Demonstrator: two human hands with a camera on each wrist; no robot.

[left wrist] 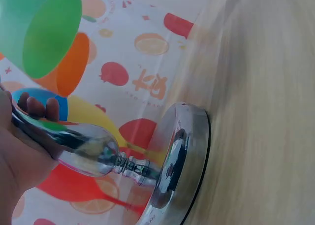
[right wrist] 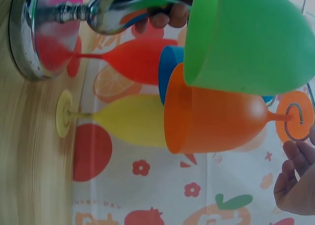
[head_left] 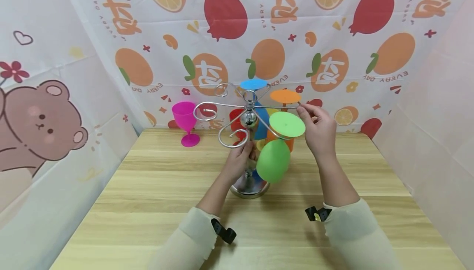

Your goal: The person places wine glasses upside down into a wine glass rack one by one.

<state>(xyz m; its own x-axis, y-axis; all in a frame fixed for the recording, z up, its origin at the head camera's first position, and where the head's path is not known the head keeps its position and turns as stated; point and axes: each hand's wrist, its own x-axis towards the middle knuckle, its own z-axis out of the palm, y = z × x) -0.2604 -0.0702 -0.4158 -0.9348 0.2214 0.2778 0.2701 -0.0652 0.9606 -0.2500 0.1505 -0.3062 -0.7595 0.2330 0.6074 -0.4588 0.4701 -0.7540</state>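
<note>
Chrome stand (left wrist: 96, 148) sits mid-table (head_left: 148, 220), super shiny, bulbous column, curly wire arms. Your left hand (head_left: 237, 162) wraps column, forearm in from 7 o'clock. Your right hand (head_left: 321, 130), in from 5, pinches wire tip at 3. Smooth plastic-looking goblets hang mouth-down by feet: blue goblet (head_left: 253, 84) at 12, orange goblet (right wrist: 221, 119) at 2, green goblet (right wrist: 251, 43) at 4. Upright on table: pink goblet (head_left: 184, 115) at 10, red goblet (right wrist: 138, 60) 11, yellow goblet (right wrist: 133, 120) 1.

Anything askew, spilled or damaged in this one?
Nothing stands out. The metal rack stands upright in the left hand's grip; the blue goblet, orange goblet and green goblet hang upside down from it; the pink goblet stands upright on the table. No spill or breakage shows.
</note>
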